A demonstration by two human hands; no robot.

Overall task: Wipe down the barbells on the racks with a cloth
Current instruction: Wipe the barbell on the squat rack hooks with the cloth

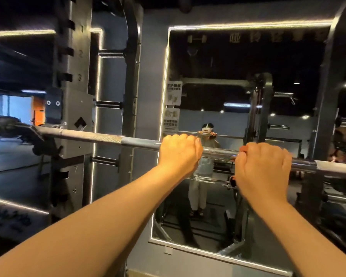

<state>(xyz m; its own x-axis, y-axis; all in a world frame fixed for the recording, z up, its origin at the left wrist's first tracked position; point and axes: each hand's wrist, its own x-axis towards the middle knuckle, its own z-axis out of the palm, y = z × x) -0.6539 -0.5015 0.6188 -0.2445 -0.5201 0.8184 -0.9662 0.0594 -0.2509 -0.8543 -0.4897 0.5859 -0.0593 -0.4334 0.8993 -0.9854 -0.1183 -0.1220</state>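
- Dim gym, LED strips round a wall mirror (288, 66) straight ahead, numbered rack post (76, 96) on the left.
- Barbell (108, 137) sits across the rack at chest height and runs left to right through the whole view.
- Left hand (178, 152): fingers curled over the smooth mid section, bare grip. Looks like it's steadying the bar.
- Right hand (264, 168): fingers wrapped round the bar just beside the left, with an orange cloth (243, 148) pinched underneath. Only its edges show at the thumb and below the wrist.
- Step, as I read it: mid-wipe on the centre shaft.
- Next: slide the cloth hand outward along the bar toward the right sleeve, keeping it wrapped. The left knurled section also needs a pass, so the hands probably have to swap or shift.
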